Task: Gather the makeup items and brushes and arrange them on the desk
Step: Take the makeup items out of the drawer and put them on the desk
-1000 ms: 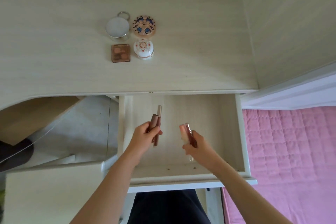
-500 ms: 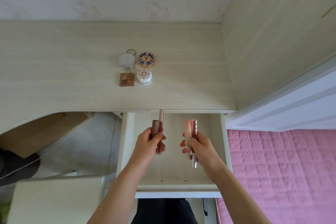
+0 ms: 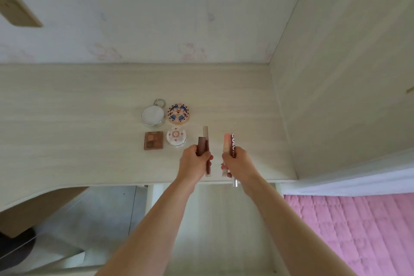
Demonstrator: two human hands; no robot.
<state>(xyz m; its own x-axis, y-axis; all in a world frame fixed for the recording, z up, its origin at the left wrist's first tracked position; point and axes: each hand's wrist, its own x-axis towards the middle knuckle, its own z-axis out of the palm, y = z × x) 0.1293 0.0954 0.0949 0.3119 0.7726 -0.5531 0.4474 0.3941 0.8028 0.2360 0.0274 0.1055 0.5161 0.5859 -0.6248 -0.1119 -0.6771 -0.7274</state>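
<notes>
My left hand [image 3: 194, 162] grips two brown lip tubes [image 3: 204, 144] upright over the desk [image 3: 67, 119], just right of the compacts. My right hand [image 3: 238, 162] grips a pink tube and a dark red tube [image 3: 230, 144] side by side. On the desk lie a round mirror compact [image 3: 153, 115], a patterned round compact [image 3: 178, 113], a brown square palette [image 3: 153, 140] and a small white round case [image 3: 176, 139].
The open drawer [image 3: 215, 219] lies below the desk's front edge, under my forearms. A wardrobe side panel [image 3: 347, 74] closes off the right. A pink quilted bed [image 3: 358, 231] is at the lower right. The wall rises behind the desk.
Both hands have risen out of the drawer with their tubes and moved forward over the desk's front edge. The view has tilted up toward the wall.
</notes>
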